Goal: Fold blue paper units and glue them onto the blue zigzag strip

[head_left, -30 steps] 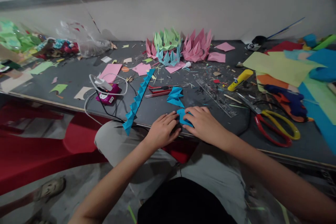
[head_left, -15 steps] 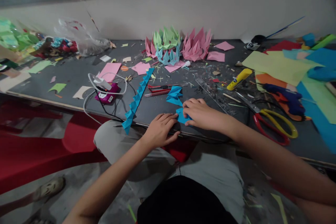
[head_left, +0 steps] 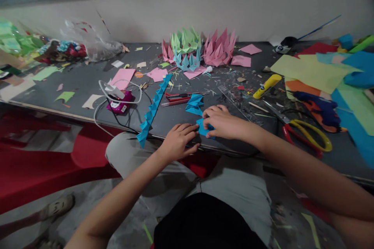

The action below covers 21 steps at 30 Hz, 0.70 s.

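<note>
A small piece of folded blue paper (head_left: 202, 127) lies at the table's front edge between my two hands. My right hand (head_left: 222, 122) is curled over its right side, with thumb and fingers closed on the paper. My left hand (head_left: 180, 140) rests flat, thumb apart, its fingertips at the paper's left edge. Just beyond is a blue folded paper piece with several points (head_left: 194, 104). To the left stretches a long strip of joined blue folded paper (head_left: 154, 107), its near end hanging past the table edge.
Beside the folded pieces lies a red utility knife (head_left: 178, 96). Scissors (head_left: 306, 134), a yellow glue stick (head_left: 267, 86) and a blue glue gun (head_left: 317, 107) are at right. A purple power adapter (head_left: 121, 103) with cables sits left. Pointed paper crowns (head_left: 187, 42) stand behind.
My right-hand fingers have lifted and curled slightly over the blue paper. My left hand has barely shifted, and the view has moved a little.
</note>
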Tool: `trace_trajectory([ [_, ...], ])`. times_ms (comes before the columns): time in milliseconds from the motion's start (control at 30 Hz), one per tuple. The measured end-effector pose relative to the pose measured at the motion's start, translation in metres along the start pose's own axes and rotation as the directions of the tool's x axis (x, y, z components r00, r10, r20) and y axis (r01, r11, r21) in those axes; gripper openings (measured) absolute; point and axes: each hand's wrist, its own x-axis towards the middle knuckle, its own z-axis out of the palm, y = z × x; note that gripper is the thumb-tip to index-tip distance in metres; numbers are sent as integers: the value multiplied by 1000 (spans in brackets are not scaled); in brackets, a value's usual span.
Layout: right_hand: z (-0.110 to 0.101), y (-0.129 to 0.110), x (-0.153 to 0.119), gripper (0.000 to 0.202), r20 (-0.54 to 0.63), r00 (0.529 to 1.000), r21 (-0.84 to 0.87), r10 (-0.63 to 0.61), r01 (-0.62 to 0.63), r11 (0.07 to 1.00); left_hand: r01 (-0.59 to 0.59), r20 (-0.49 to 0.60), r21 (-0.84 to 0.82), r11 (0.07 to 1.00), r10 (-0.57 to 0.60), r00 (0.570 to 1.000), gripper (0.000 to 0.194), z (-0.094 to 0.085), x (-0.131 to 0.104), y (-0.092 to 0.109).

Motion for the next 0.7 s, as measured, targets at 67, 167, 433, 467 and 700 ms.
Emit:
trace_trajectory([
  [67, 0, -4, -2, 5, -34, 999, -23, -10, 9, 1000, -12, 30, -6, 1000, 12, 999, 32, -2, 0, -1],
  [167, 0, -13, -9, 4, -120, 991, -125, -52, 37, 991, -5, 32, -37, 999, 6, 999, 36, -5, -1, 0],
  [433, 16, -7, -35, 17, -190, 957, -245, -218, 169, 955, 10, -158, 56, 998, -1, 987, 28, 6, -6, 16],
  [467, 21, -4, -38, 17, -200, 955, -217, -219, 175, 960, 5, -179, 59, 998, 6, 984, 25, 7, -5, 18],
  [700, 47, 4, -48, 23, -369, 926, 105, -83, 130, 986, 108, -121, 11, 994, -106, 987, 17, 11, 13, 18],
])
